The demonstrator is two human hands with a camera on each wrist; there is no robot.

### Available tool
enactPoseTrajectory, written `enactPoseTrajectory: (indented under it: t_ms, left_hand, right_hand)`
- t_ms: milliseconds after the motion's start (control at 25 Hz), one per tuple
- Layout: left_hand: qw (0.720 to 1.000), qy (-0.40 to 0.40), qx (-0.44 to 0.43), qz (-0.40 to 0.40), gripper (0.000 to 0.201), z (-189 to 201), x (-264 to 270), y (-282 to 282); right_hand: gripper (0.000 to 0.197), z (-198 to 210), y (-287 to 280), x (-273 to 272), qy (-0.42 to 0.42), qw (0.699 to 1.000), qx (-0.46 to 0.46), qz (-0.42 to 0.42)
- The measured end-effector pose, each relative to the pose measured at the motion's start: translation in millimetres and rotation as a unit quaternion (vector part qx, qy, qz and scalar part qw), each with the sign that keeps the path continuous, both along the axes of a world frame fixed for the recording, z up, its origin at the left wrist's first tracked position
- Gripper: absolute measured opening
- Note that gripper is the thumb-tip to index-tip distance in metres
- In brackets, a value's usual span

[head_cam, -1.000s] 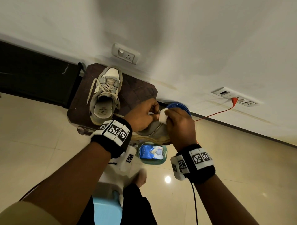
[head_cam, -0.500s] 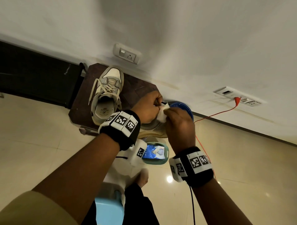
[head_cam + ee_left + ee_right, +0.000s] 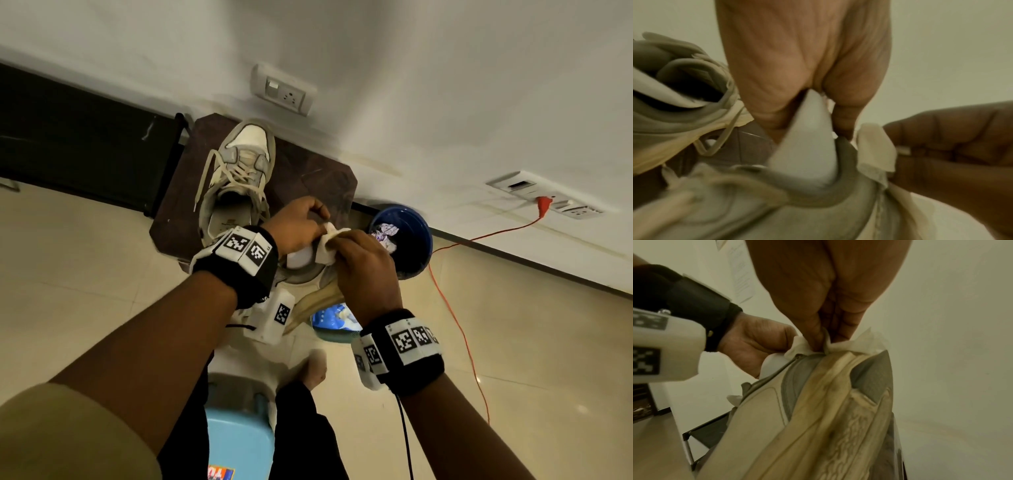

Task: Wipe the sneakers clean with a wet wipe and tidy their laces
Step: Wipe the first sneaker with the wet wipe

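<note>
Two grey and cream cloth sneakers are here. One sneaker [image 3: 236,181] sits on the left side of the dark brown stool [image 3: 318,174], its laces loose. The left hand [image 3: 294,226] pinches the held sneaker's [image 3: 818,410] white tongue. The right hand [image 3: 363,270] squeezes a crumpled white wet wipe [image 3: 327,245] on its collar. It is the wiping step. Next I think rub along the dirty sole.
</note>
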State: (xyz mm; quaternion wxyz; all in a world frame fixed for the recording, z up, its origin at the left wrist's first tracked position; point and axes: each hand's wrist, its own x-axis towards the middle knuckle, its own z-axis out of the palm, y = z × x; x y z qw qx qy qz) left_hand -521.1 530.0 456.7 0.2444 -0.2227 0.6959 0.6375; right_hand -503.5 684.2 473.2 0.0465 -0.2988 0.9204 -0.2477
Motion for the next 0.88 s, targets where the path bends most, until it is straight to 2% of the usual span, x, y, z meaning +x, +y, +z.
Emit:
enactPoseTrajectory:
  t_ms: [120,200,360,440,520,560,640,680,720,760,800,880]
  left_hand:
    - [0.996,-0.064,0.056,-0.036,0.045,-13,5,-11]
    - [0.991,-0.078,0.032,-0.1,0.062,-25,13,-15]
    - [0.995,-0.048,-0.019,-0.09,0.086,-42,19,-19]
    - [0.99,0.007,-0.091,-0.107,0.092,-46,19,-17]
    - [0.968,0.078,-0.213,-0.105,0.083,-47,25,-11]
    - [0.943,0.112,-0.294,-0.108,0.071,-47,32,-7]
    - [0.856,0.173,-0.467,-0.141,0.039,-45,46,3]
    - [0.818,0.193,-0.519,-0.155,0.026,-43,50,9]
    - [0.793,0.192,-0.55,-0.176,0.019,-39,54,14]
    - [0.788,0.164,-0.558,-0.205,0.016,-35,55,18]
    - [0.797,0.122,-0.548,-0.222,0.018,-33,56,21]
    - [0.841,0.06,-0.497,-0.208,0.026,-30,57,25]
  right_hand:
    - [0.021,-25,0,-5,-0.01,0.999,-0.017,-0.031]
    - [0.02,-42,-2,-5,-0.019,0.998,-0.028,-0.048]
    - [0.023,-63,-12,-5,-0.014,0.995,-0.057,-0.076]
    - [0.019,-70,-14,-10,-0.016,0.993,-0.064,-0.1]
    - [0.019,-76,-13,-13,-0.013,0.99,-0.068,-0.121]
    - [0.019,-77,-13,-13,-0.014,0.989,-0.072,-0.125]
    - [0.018,-79,-15,-11,-0.013,0.989,-0.079,-0.127]
    - [0.018,-81,-15,-12,-0.013,0.988,-0.082,-0.127]
    - [0.018,-82,-15,-12,-0.016,0.988,-0.085,-0.128]
    - [0.018,-84,-15,-12,-0.021,0.988,-0.087,-0.128]
    - [0.018,-86,-15,-11,-0.028,0.988,-0.088,-0.128]
    - [0.018,-91,-14,-7,-0.038,0.988,-0.082,-0.127]
